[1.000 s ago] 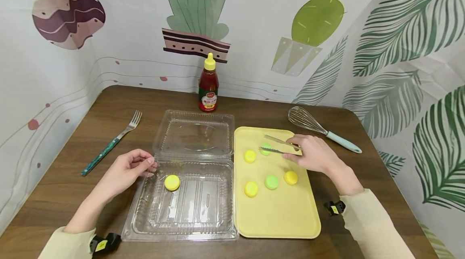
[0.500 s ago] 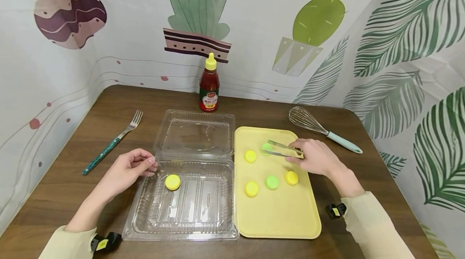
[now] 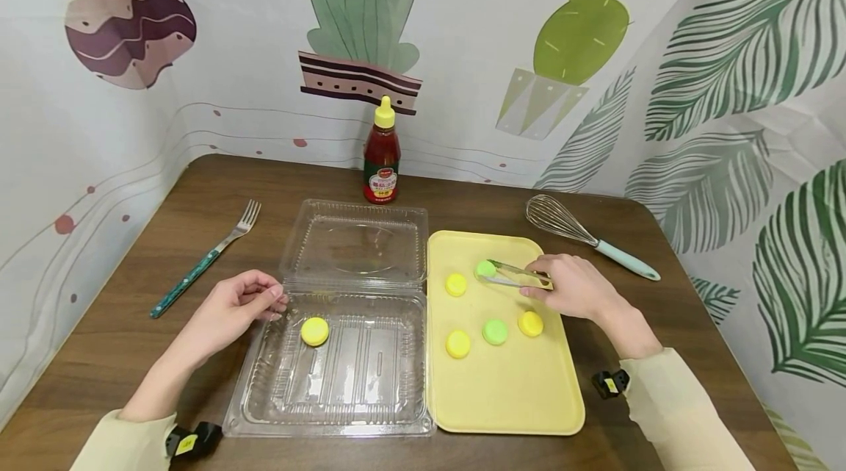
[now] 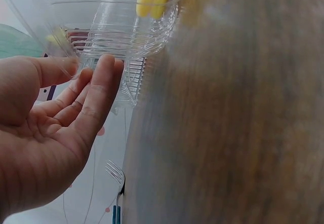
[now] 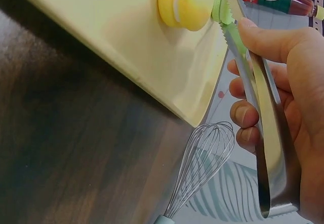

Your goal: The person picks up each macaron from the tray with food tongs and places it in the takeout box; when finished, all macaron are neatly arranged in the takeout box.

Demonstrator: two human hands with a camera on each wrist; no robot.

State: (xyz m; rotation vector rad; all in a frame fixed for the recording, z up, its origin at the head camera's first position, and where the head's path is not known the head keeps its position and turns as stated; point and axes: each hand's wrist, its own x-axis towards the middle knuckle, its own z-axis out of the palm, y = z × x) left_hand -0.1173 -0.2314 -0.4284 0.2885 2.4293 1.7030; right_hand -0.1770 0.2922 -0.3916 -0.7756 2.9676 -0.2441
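My right hand holds metal tongs, thumb on one side and fingers on the other. Their serrated tips are at either side of the far green macaron on the yellow tray. Around it on the tray lie a second green macaron and three yellow ones, among them the nearest yellow macaron. My left hand pinches the left rim of an opened clear plastic container between thumb and fingers. One yellow macaron sits inside the container's base.
A ketchup bottle stands at the back, behind the container's raised-back lid. A fork lies on the left of the wooden table. Right of the tray is a whisk. Patterned cloth hangs behind.
My right hand has lowered the tongs slightly toward the near side, and their tips have closed in around the far green macaron. The left hand stays at the container's rim.
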